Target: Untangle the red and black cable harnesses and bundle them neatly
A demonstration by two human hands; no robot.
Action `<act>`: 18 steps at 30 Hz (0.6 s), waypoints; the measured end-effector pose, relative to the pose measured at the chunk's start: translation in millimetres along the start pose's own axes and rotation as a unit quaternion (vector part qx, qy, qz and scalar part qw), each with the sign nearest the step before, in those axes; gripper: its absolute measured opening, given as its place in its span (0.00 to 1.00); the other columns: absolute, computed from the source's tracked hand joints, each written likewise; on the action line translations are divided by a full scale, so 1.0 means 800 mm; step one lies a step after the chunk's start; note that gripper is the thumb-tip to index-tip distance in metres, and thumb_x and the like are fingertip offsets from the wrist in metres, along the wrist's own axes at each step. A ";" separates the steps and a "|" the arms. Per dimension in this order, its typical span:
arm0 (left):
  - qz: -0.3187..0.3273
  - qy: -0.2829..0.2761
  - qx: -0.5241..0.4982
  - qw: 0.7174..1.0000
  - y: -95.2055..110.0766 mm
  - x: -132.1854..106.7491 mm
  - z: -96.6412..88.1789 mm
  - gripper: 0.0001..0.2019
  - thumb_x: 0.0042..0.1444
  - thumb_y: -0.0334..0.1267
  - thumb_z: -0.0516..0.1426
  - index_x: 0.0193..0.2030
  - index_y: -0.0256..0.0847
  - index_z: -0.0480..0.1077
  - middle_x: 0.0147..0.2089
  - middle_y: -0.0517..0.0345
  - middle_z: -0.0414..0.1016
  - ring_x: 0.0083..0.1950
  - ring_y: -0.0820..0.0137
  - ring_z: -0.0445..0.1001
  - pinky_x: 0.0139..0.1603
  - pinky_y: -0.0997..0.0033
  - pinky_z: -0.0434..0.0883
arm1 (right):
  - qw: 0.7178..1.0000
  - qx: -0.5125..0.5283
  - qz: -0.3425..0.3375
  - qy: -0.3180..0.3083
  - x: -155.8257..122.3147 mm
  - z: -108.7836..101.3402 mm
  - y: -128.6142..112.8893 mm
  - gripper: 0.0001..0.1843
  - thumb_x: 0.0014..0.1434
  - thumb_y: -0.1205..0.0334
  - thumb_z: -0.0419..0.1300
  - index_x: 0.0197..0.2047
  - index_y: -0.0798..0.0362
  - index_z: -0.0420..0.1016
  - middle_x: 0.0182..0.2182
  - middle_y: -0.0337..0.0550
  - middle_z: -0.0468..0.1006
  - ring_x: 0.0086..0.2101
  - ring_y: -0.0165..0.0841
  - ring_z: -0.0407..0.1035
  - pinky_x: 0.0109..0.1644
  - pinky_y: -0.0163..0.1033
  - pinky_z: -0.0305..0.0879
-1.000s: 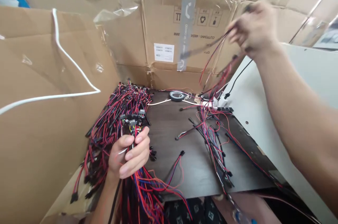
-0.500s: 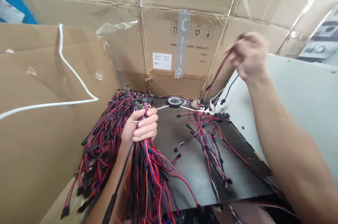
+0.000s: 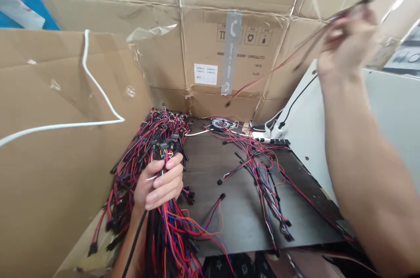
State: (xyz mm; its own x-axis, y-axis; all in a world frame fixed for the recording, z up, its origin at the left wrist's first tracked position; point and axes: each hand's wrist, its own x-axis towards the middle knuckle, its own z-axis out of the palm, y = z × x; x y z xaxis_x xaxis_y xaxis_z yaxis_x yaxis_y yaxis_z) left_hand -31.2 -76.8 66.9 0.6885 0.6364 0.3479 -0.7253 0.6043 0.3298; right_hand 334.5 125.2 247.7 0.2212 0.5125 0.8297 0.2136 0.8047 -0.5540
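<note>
A dark wood-grain table (image 3: pixel 210 153) is edged by creased cardboard (image 3: pixel 65 168) on the left and far sides and a smooth white panel (image 3: pixel 390 112) on the right, a strip of its surface showing between a dense, tangled pile (image 3: pixel 138 164) of thin wires and looser strands (image 3: pixel 262 182) to the right. Near left, the left hand (image 3: pixel 160 184) is clamped around a thick bundle (image 3: pixel 173 234), small connectors (image 3: pixel 164 144) above the fist, red, blue and black tails fanning below; the right hand (image 3: pixel 351 44), raised and motion-blurred, grips a few long wires (image 3: pixel 348 12) trailing leftward.
</note>
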 end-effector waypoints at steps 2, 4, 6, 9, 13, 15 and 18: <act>0.005 0.018 0.016 1.000 -0.004 0.000 0.004 0.06 0.57 0.29 0.52 0.31 0.39 0.58 0.22 0.65 0.67 0.08 0.84 0.51 0.08 0.87 0.63 | 0.999 -0.009 0.011 0.047 -0.014 0.008 -0.020 0.13 0.60 0.73 0.53 0.24 0.54 0.68 0.25 0.41 0.74 0.20 0.21 0.66 0.19 0.28 0.49; 0.016 0.043 0.028 0.999 -0.009 0.002 0.008 0.05 0.57 0.29 0.53 0.31 0.38 0.60 0.20 0.66 0.65 0.08 0.84 0.50 0.07 0.88 0.61 | 0.995 -0.076 0.027 -0.051 -0.040 0.018 -0.042 0.11 0.52 0.78 0.60 0.22 0.57 0.68 0.19 0.39 0.72 0.16 0.19 0.60 0.19 0.30 0.50; 0.029 0.074 0.042 0.996 -0.014 0.007 0.014 0.04 0.56 0.29 0.54 0.31 0.36 0.62 0.19 0.67 0.64 0.09 0.84 0.54 0.07 0.88 0.60 | 0.987 -0.094 0.040 -0.120 -0.067 0.026 -0.064 0.11 0.51 0.79 0.60 0.22 0.58 0.67 0.15 0.37 0.69 0.14 0.19 0.58 0.18 0.30 0.49; 0.058 0.133 0.067 0.987 -0.021 0.020 0.026 0.03 0.55 0.28 0.55 0.31 0.34 0.65 0.19 0.65 0.65 0.13 0.81 0.62 0.09 0.87 0.63 | 0.986 -0.006 0.070 -0.149 -0.094 0.037 -0.096 0.11 0.57 0.77 0.53 0.26 0.55 0.62 0.17 0.39 0.72 0.14 0.21 0.61 0.17 0.29 0.47; 0.093 0.175 0.092 0.976 -0.030 0.039 0.041 0.02 0.53 0.26 0.56 0.31 0.32 0.67 0.20 0.66 0.64 0.15 0.81 0.64 0.12 0.85 0.66 | 0.957 0.086 0.180 -0.210 -0.109 0.048 -0.127 0.10 0.58 0.74 0.49 0.28 0.52 0.56 0.19 0.39 0.74 0.12 0.21 0.59 0.14 0.28 0.43; 0.099 0.180 0.103 0.973 -0.035 0.049 0.044 0.02 0.52 0.26 0.58 0.31 0.32 0.68 0.19 0.68 0.62 0.14 0.83 0.61 0.12 0.85 0.64 | 0.925 0.120 0.253 -0.255 -0.119 0.053 -0.135 0.08 0.57 0.71 0.51 0.29 0.51 0.55 0.18 0.39 0.74 0.11 0.22 0.59 0.13 0.28 0.43; 0.095 0.193 0.133 0.968 -0.044 0.066 0.042 0.05 0.50 0.30 0.62 0.32 0.33 0.69 0.19 0.70 0.60 0.14 0.84 0.57 0.12 0.85 0.62 | 0.859 0.185 0.353 -0.322 -0.149 0.063 -0.138 0.08 0.55 0.67 0.55 0.29 0.52 0.56 0.19 0.40 0.73 0.13 0.22 0.60 0.12 0.27 0.46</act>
State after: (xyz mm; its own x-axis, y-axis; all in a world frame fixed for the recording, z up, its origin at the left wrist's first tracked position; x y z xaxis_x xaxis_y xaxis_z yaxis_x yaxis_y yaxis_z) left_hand 30.8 -80.5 102.9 0.4545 0.8863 0.0883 -0.7782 0.3469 0.5234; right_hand 236.5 -9.5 213.5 -0.4267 0.8755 0.2269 -0.1002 0.2036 -0.9739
